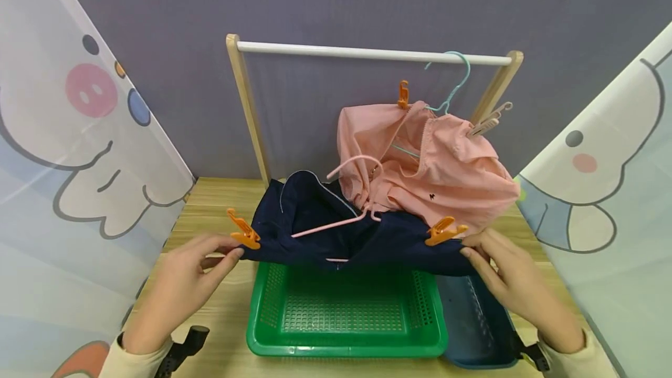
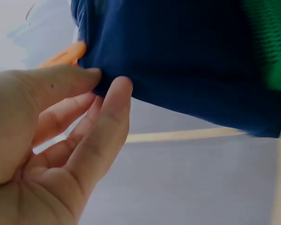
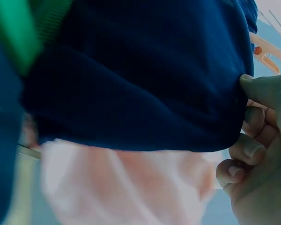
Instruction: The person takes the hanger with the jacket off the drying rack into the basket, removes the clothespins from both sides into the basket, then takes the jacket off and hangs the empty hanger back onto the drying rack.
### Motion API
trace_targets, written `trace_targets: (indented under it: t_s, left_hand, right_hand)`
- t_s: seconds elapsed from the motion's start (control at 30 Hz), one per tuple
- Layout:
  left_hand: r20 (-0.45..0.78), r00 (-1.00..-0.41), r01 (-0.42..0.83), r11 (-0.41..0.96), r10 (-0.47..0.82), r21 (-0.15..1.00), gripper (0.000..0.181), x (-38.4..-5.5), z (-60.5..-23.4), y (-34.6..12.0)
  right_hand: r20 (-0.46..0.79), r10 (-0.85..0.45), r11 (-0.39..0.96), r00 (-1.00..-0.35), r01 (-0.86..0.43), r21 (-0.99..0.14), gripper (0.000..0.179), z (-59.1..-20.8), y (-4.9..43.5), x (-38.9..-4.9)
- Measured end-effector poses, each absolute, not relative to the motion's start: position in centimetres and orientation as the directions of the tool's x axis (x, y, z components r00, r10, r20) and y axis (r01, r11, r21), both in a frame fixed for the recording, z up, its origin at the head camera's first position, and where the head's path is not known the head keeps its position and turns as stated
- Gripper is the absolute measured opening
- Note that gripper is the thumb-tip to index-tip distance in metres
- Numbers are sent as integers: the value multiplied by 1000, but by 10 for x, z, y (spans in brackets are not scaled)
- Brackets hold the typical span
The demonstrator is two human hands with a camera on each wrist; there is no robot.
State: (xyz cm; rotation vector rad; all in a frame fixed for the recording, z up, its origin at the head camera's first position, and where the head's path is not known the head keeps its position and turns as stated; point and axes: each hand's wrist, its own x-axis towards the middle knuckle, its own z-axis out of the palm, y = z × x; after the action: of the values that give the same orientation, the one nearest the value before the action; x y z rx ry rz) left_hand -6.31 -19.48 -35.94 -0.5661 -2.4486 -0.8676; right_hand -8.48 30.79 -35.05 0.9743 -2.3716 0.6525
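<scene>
A navy blue garment [image 1: 388, 238] with a white-trimmed neckline is stretched sideways between both hands, over the green basket. My left hand [image 1: 196, 279] pinches its left edge between thumb and fingertips, right beside an orange clothespin [image 1: 245, 232]. At the opposite end my right hand [image 1: 506, 273] pinches the cloth near a second orange clothespin [image 1: 443, 231]. A pink hanger [image 1: 336, 226] sits in the garment, its hook and part of one arm showing at the neck. In the right wrist view, the thumb presses on the navy cloth [image 3: 145, 89].
A pink jacket [image 1: 462, 185] hangs on a light blue hanger [image 1: 455, 89] from the white rail [image 1: 341, 51] of a wooden rack, with an orange and a beige clothespin [image 1: 488, 123] on it. Below stand a green basket [image 1: 346, 351] and a dark blue basket [image 1: 485, 363].
</scene>
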Motion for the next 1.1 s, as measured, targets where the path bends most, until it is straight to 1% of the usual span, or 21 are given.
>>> trace_targets:
  t_s: [0.1,0.13,0.23,0.3,0.37,0.5,0.67,1.0,1.1]
  left_hand:
    - [464,-860,462,711,212,530,27,-57,-383,-195]
    - [432,-876,445,705,214,552,26,-56,-390,-195]
    - [353,-910,398,690,217,604,26,-53,-406,-195]
    - [321,-923,376,683,214,626,26,-52,-414,-196]
    - [298,-930,360,681,213,637,26,-51,-420,-197]
    - [259,-942,333,683,214,650,26,-51,-429,-197]
    - [232,-951,309,680,204,665,24,-52,-432,-198]
    - [202,-959,284,674,200,682,21,-52,-433,-200]
    - [197,-961,278,677,196,681,21,-52,-434,-199]
  right_hand:
    - [555,-500,629,-665,-719,-296,7,-375,307,-80]
    - [536,-498,631,-682,-709,-316,7,-382,306,-79]
    - [513,-490,624,-705,-694,-359,28,-402,304,-78]
    - [507,-486,613,-712,-691,-383,35,-414,303,-78]
    - [507,-487,606,-711,-693,-390,38,-424,302,-79]
    - [510,-488,613,-708,-694,-377,38,-436,300,-80]
    - [518,-483,623,-706,-693,-363,36,-439,300,-81]
    - [500,-472,646,-726,-670,-364,36,-429,299,-83]
    - [495,-450,658,-743,-651,-378,40,-423,296,-84]
